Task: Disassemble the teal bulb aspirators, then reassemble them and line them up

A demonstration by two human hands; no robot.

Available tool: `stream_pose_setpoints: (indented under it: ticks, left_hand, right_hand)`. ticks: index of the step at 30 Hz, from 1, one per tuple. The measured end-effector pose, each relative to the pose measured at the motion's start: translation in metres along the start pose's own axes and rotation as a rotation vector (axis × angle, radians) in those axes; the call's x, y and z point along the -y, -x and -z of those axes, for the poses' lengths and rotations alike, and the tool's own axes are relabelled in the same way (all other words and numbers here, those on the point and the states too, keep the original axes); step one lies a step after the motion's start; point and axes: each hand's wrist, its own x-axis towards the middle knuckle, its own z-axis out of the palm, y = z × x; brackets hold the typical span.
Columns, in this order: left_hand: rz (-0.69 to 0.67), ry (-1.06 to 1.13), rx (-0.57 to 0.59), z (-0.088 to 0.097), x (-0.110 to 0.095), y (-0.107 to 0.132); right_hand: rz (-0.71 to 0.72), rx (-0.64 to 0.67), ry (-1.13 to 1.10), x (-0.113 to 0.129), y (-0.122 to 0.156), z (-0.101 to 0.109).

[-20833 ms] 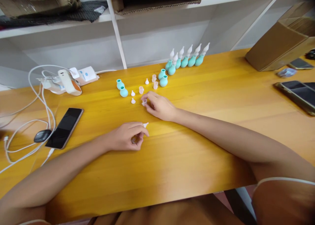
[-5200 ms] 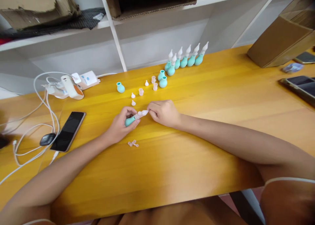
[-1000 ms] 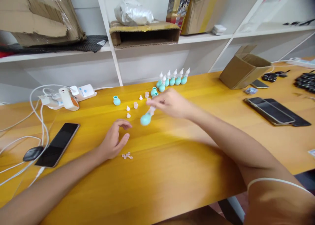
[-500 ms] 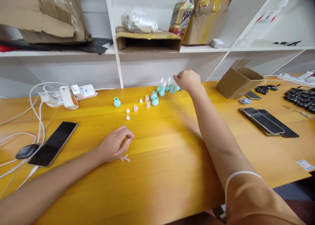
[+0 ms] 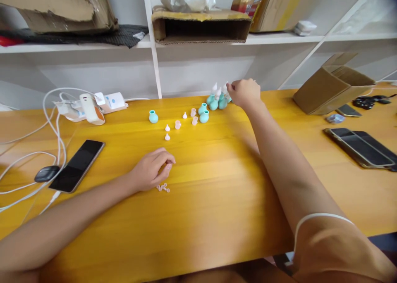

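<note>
My right hand [image 5: 245,92] reaches to the back of the table with its fingers closed. What it grips is hidden behind the fingers. Just left of it, and partly covered by it, stands a cluster of teal round bottles [image 5: 213,104] with white pointed tops [image 5: 215,87]. My left hand [image 5: 153,170] rests on the wood, loosely curled, with nothing visible in it. Close below its thumb lie several tiny pale pink rings [image 5: 163,187]. Beyond it are small white cone-shaped pieces [image 5: 167,137], pinkish cup-like pieces [image 5: 178,124] and open-topped teal bottles [image 5: 204,116], one apart [image 5: 153,117].
At left lie a phone [image 5: 77,166], a black mouse-like object [image 5: 46,174], white cables and a power strip [image 5: 114,102]. An open cardboard box [image 5: 330,89] and stacked phones [image 5: 362,146] are on the right. White shelving [image 5: 279,39] stands behind.
The view has tilted down and shifted left, so everything appears higher and further right. My right hand stays by the bottle cluster, and my left hand rests in the same spot.
</note>
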Motion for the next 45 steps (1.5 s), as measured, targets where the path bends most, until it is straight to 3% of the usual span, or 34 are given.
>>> stream_pose_setpoints:
  ticks: [17,26,31,35,42,45]
  left_hand:
    - [0.005,-0.009,-0.001,0.001,-0.001,-0.001]
    - [0.046,0.006,0.028,0.0,0.001,0.0]
    - [0.039,-0.014,0.032,0.0,0.0,0.0]
    - [0.029,-0.02,0.026,0.0,0.0,0.0]
    - [-0.036,-0.046,0.078,-0.002,-0.001,0.0]
    - [-0.084,-0.08,0.099,-0.003,-0.002,0.001]
  right_hand:
    - [-0.042,0.004,-0.027,0.015,0.009,0.009]
    - [-0.06,-0.238,-0.122,0.03,0.021,0.054]
    - [0.097,-0.282,-0.222,0.055,0.036,0.075]
    - [0.263,-0.224,-0.259,0.086,0.054,0.074]
    - [0.668,0.035,-0.229,0.163,0.13,0.031]
    - [0.8,0.178,-0.138,0.182,0.159,0.006]
